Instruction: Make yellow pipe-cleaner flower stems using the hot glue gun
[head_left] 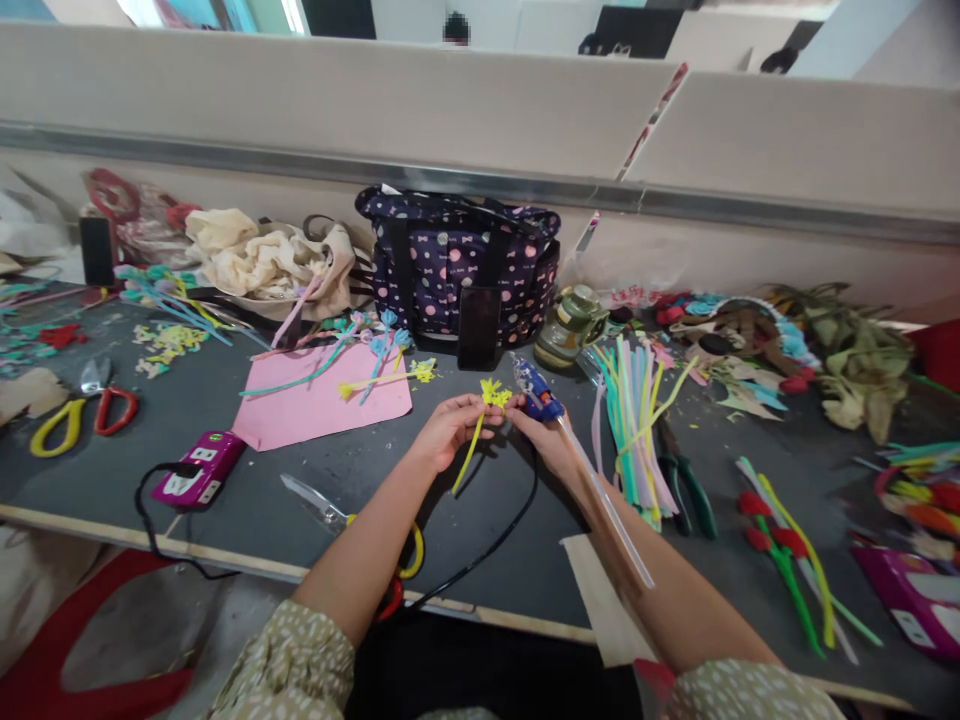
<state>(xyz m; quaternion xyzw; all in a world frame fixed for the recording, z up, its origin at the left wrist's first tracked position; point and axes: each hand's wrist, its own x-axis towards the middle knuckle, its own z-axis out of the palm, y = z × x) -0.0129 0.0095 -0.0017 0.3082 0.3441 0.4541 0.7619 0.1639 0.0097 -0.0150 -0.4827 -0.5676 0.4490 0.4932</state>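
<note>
My left hand (457, 430) is closed in a pinch on a small yellow pipe-cleaner flower (493, 393), whose stem (469, 455) hangs down below the fingers. A blue hot glue gun (537, 390) rises from my right hand (553, 440), which is closed around its hidden handle. The clear glue stick (607, 510) sticks out of the gun's back, over my right forearm. My right thumb and fingertip reach the flower's right side. A black cord (495, 545) loops below the hands. Scissors (322, 503) lie partly under my left forearm.
Pink paper (322, 395) bears finished pipe-cleaner flowers. A phone (479, 328) leans on a dotted bag (465, 250), beside a jar (570, 325). Bundled pipe cleaners (634, 430) and pliers (690, 485) lie right; a purple power strip (201, 468) and red-and-yellow scissors (90, 400) lie left.
</note>
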